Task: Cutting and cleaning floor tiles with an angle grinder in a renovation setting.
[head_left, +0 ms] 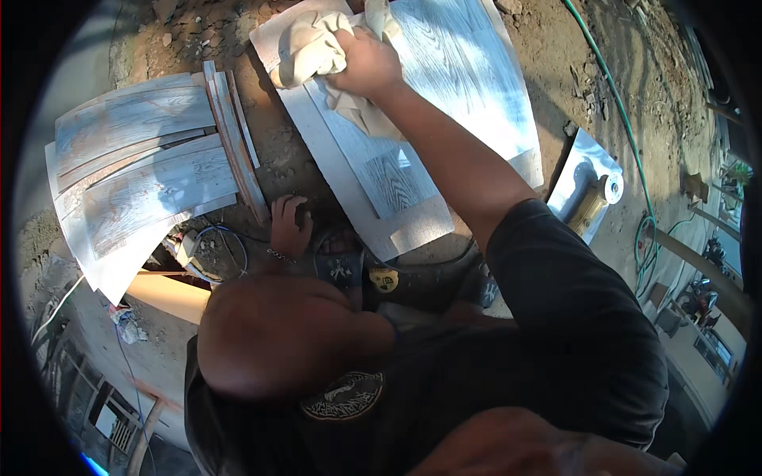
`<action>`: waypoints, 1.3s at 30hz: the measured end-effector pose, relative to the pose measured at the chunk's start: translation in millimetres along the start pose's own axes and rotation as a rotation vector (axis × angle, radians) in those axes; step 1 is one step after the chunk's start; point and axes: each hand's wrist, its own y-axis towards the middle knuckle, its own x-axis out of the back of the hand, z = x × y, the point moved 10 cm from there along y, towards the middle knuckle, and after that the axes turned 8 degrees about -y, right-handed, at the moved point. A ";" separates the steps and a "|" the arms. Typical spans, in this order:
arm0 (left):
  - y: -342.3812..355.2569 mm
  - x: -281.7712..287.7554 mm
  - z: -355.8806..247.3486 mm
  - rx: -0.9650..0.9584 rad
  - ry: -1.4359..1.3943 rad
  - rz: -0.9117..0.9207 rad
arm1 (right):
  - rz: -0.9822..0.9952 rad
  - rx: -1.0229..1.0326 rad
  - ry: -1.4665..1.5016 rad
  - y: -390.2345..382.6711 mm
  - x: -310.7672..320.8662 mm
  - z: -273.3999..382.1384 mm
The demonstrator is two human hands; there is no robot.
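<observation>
My right hand (365,63) is closed on a bunched cream cloth (309,51), pressing it onto a grey-white wood-grain tile (444,71). Part of the cloth spreads below the hand across the tile's left side. Beneath that tile lies a larger pale board (413,230), its edges showing around it. Lower down, left of the board, my left hand (292,226) hangs with loosely curled fingers apart and nothing visible in them. A beaded bracelet circles its wrist.
Further wood-grain tiles (159,182) lie stacked at left, beside narrow strips (234,143). A white roll (611,188) and a pale sheet (583,163) lie at right. A green hose (619,103) crosses the dirt ground. Cables (222,238) coil near my left hand.
</observation>
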 end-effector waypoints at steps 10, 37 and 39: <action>-19.4 11.0 -12.0 -0.024 -0.031 -0.136 | 0.143 0.109 0.009 -271.1 36.1 -58.7; 68.7 81.7 -30.2 0.159 -0.067 0.279 | 1.027 -0.791 0.003 -633.0 308.0 -148.1; 55.9 39.3 -75.7 -0.380 0.093 0.296 | 1.009 -0.746 0.046 -654.1 280.4 -129.7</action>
